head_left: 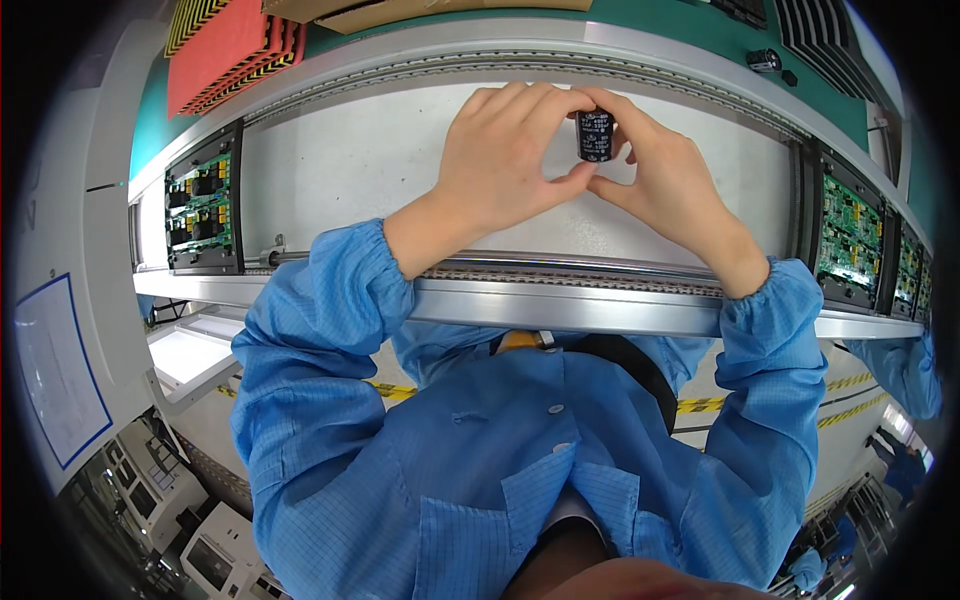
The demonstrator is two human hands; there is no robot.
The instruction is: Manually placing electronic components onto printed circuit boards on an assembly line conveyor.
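I have a small black cylinder (595,135), a capacitor by the look of it, pinched between both hands above the middle of the conveyor. My right hand (660,175) has the tighter grip on it, fingertips closed on its top and side, while my left hand (510,150) curls in from the other side, thumb meeting the right thumb just beneath it. The cylinder stands with its long axis roughly upright, its glossy sleeve carrying pale print, and it sits slightly to the right of centre, so my right hand is the nearer one. Below my hands lies the pale, matte conveyor bed (350,165), bare where they hover, bounded by ribbed aluminium rails (560,300). A green circuit board in a black carrier (203,205) rests well to the left; another green board (850,240) sits well to the right. My blue, finely gridded sleeves (330,300) gather at elastic cuffs.
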